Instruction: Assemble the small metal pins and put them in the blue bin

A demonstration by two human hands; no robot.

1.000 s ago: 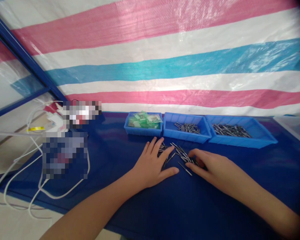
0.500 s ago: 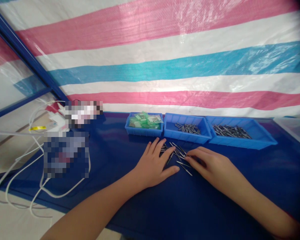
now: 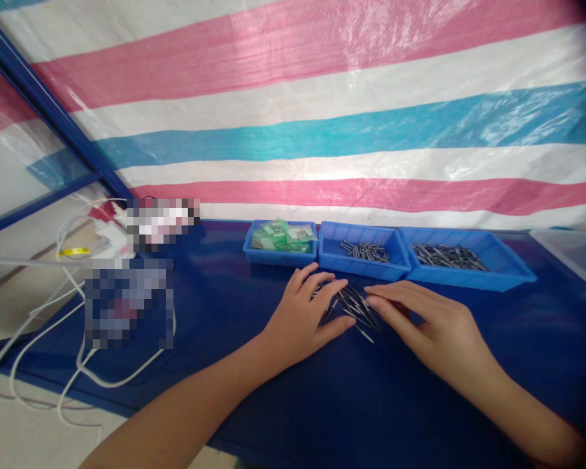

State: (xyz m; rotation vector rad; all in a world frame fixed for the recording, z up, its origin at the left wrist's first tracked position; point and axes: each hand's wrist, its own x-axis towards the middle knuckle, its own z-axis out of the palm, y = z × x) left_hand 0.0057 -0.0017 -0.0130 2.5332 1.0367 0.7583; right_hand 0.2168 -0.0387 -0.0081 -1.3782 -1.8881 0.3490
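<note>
Squinting at a yellow tag [image 3: 74, 251] among white cables [image 3: 110, 386] at far left, finding any lettering too small to read (meeting two pixelated patches close by, too blurred for identifying).

Turning to the hands: seeing a loose heap of slender metal pins [image 3: 359, 306] lying crisscross on the smooth blue tabletop [image 3: 395, 397], between the two sets of fingers. Spreading the left hand [image 3: 300, 318] wide, palm down, over the heap's left part; keeping thumb tip just beside the near pins, hiding others beneath the fingers. Holding the right hand [image 3: 434, 322] at the heap's right edge, with thumb and forefinger narrowly apart at the tips (not telling from here whether pinching a pin).

Looking beyond: noting ribbed blue plastic in a row of three. Finding crinkled green-tinted packets [image 3: 286, 236] filling the left bin [image 3: 279, 259], short metal rods [image 3: 368, 253] lying in the middle bin [image 3: 359, 266], a denser pile of dark metal pieces [image 3: 449, 256] in the right bin [image 3: 463, 279]. Seeing a glossy, wrinkled woven plastic sheet [image 3: 322, 140] behind, banding pink, white and blue.
</note>
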